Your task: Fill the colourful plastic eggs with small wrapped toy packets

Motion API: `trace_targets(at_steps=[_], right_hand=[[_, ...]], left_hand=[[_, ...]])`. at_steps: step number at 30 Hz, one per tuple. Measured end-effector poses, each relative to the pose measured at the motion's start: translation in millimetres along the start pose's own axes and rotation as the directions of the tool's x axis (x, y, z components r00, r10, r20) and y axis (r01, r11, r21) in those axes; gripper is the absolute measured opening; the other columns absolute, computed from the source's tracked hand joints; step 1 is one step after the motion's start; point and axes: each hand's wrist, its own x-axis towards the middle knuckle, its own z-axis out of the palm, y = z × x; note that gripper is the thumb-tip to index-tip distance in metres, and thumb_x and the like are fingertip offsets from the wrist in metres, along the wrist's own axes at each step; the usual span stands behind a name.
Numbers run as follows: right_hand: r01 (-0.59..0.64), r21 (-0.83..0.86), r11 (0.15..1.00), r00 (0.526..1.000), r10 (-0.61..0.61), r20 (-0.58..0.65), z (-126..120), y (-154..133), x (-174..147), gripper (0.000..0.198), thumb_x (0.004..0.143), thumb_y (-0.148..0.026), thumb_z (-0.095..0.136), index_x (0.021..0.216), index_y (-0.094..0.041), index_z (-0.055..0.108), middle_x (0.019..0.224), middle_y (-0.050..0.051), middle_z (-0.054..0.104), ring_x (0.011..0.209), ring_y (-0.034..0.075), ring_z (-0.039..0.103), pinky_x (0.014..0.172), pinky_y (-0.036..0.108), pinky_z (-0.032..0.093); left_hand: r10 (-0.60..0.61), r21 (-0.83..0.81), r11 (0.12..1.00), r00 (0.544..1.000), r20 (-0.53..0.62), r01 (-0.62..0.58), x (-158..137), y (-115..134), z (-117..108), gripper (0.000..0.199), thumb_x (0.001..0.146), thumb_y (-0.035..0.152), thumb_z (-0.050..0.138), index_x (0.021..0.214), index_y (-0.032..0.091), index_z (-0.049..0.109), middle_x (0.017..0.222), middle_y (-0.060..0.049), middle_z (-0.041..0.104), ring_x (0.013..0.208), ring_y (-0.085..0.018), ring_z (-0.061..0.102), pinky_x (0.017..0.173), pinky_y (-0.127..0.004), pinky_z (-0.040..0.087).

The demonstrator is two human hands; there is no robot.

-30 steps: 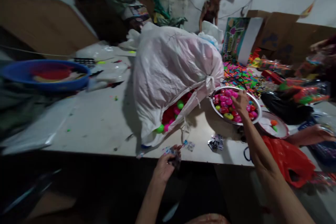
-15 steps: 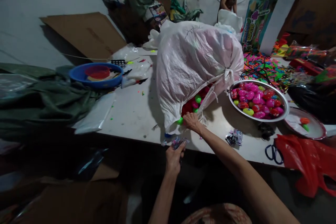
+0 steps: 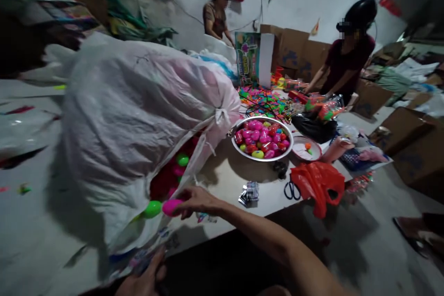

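Between the fingers of my right hand (image 3: 196, 201) is a pink plastic egg (image 3: 171, 207), at the mouth of a big white woven sack (image 3: 138, 88). A green plastic egg (image 3: 152, 209) lies at the sack's opening, just left of the pink one. Further eggs, green and pink, show inside the opening. Low at the table's front edge, my left hand (image 3: 147, 273) is closed around a bunch of small printed packets (image 3: 152, 252), blurred by motion.
To the right stands a metal bowl (image 3: 262, 159) heaped with colourful eggs. Near it are more packets (image 3: 249, 193), scissors (image 3: 292, 190), a red plastic bag (image 3: 319, 182) and a plate (image 3: 314, 155). Two people (image 3: 217, 16) work behind the table, beyond a pile of small colourful pieces (image 3: 265, 101).
The view has swung to the right, bringing a second person into sight. My right hand has drawn back from the sack's opening with a pink egg. My left hand still holds packets.
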Motion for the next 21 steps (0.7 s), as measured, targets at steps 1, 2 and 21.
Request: trace_targets(at_steps=[1, 2, 21], right_hand=[[-0.026, 0.171, 0.985, 0.998, 0.015, 0.066, -7.2, 2.1, -16.5, 0.031, 0.064, -0.04, 0.068, 0.086, -0.019, 0.058, 0.065, -0.004, 0.06, 0.056, 0.013, 0.058, 0.054, 0.024, 0.047], [-0.063, 0.311, 0.948, 0.994, 0.031, 0.104, -13.3, 3.4, -34.5, 0.032, 0.06, -0.036, 0.07, 0.083, -0.018, 0.058, 0.062, -0.004, 0.06, 0.053, 0.013, 0.058, 0.053, 0.024, 0.047], [-0.003, 0.506, 0.863, 0.99, 0.074, -0.12, -10.3, 14.0, -123.0, 0.029, 0.063, -0.026, 0.071, 0.089, -0.015, 0.064, 0.071, 0.0, 0.065, 0.053, 0.012, 0.059, 0.052, 0.025, 0.046]], left_hand=[[0.007, 0.018, 1.0, 1.0, 0.014, -0.007, -3.5, 1.7, 2.2, 0.037, 0.036, 0.019, 0.08, 0.069, 0.016, 0.063, 0.067, 0.002, 0.061, 0.05, -0.01, 0.05, 0.034, -0.017, 0.033], [0.015, 0.038, 0.999, 0.999, 0.034, -0.017, -9.3, 3.8, 4.7, 0.039, 0.037, 0.021, 0.08, 0.071, 0.016, 0.064, 0.068, 0.001, 0.062, 0.052, -0.011, 0.052, 0.036, -0.018, 0.036], [-0.04, -0.016, 0.999, 0.977, 0.209, 0.044, -44.3, -5.1, 16.0, 0.042, 0.051, 0.047, 0.077, 0.061, 0.012, 0.055, 0.05, 0.004, 0.048, 0.041, -0.004, 0.038, 0.034, -0.015, 0.022]])
